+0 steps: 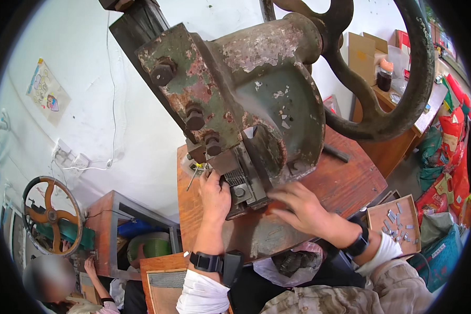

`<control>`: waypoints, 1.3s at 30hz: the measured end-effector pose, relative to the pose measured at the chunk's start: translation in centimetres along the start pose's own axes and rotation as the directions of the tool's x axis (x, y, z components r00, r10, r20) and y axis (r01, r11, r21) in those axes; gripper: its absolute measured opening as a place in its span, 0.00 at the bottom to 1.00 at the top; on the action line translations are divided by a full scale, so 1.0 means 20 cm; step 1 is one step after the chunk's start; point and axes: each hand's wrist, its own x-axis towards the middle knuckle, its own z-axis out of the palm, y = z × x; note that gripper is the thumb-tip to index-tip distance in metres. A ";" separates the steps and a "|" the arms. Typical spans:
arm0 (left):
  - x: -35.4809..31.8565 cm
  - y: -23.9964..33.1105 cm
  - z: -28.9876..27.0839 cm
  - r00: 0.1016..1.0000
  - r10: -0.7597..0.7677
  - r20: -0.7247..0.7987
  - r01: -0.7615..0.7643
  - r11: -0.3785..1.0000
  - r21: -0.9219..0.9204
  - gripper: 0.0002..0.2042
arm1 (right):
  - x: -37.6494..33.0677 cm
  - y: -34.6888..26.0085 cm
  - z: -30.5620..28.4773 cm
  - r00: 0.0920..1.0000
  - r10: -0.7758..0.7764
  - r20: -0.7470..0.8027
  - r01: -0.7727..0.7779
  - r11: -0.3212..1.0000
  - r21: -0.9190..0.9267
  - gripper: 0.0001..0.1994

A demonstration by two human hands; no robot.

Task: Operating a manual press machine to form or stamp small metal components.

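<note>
A heavy old press (267,57) with chipped green paint and large bolts stands in front of me. At its base is a dark metal die (240,191) with a ribbed block above it. My left hand (215,196) is at the die's left side, fingers pinched together under the press head; what they hold is hidden. A thin rod (192,178) sticks out just left of those fingertips. My right hand (304,208) hovers by the die's right front corner, fingers stretched and apart, slightly blurred, with nothing visible in them.
The press stands on a worn reddish wooden table (350,167), its big handwheel (374,125) reaching right. A shallow box of small metal pieces (374,222) sits at right. A plastic bag (264,267) hangs below the table edge. Another person works near a second handwheel (51,214) at left.
</note>
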 end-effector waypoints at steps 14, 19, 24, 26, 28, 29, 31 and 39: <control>0.00 0.02 0.00 0.997 -0.070 0.011 0.071 0.984 -0.166 0.21 | 0.36 0.12 0.24 0.966 0.258 -0.012 -0.258 0.966 0.018 0.33; 0.04 0.03 0.02 0.995 -0.038 0.089 0.021 0.984 0.177 0.24 | 0.39 0.13 0.26 0.984 0.178 0.030 -0.172 0.974 -0.147 0.34; 0.04 0.01 0.02 0.991 -0.129 -0.018 0.122 0.968 -0.219 0.21 | 0.40 0.11 0.26 0.981 0.190 -0.041 -0.193 0.976 -0.103 0.33; 0.04 0.00 0.01 0.992 -0.120 0.022 0.122 0.969 -0.212 0.19 | 0.41 0.12 0.27 0.979 0.201 -0.027 -0.202 0.975 -0.089 0.34; 0.03 -0.01 0.00 0.997 -0.065 0.050 0.072 0.988 -0.139 0.20 | 0.43 0.12 0.27 0.974 0.229 -0.004 -0.228 0.970 -0.087 0.36; 0.02 0.00 0.00 0.997 -0.067 0.048 0.073 0.988 -0.137 0.20 | 0.43 0.12 0.27 0.966 0.258 0.016 -0.256 0.963 -0.088 0.38; 0.01 0.00 0.01 0.999 -0.051 0.011 0.052 0.994 -0.092 0.20 | 0.43 0.10 0.29 0.960 0.279 0.027 -0.276 0.957 -0.092 0.38; 0.03 -0.03 0.02 0.998 0.035 0.046 -0.032 0.998 -0.056 0.18 | 0.40 0.19 0.23 0.976 0.157 0.150 -0.143 0.984 -0.102 0.41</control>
